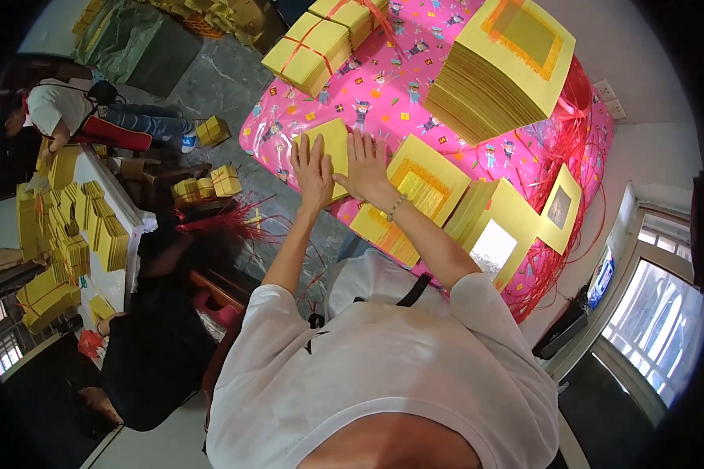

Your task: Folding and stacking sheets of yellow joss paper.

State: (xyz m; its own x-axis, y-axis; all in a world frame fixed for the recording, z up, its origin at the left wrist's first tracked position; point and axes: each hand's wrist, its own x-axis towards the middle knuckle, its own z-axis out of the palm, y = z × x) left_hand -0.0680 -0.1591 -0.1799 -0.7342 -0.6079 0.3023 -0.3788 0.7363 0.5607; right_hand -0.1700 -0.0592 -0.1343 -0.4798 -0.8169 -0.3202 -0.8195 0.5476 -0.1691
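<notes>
Yellow paper (334,147) lies left of the orange-bordered stack (418,194), near the edge of the pink-covered desk (397,102); open room stretches beyond that stack, up to the tall pile (497,86). The left hand (311,173) and right hand (365,168) rest open and flat on the paper, gripping nothing

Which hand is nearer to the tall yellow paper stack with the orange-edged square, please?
Right. The right hand is at the lower left of the tall yellow paper stack in view; the left hand is farther left.
</notes>
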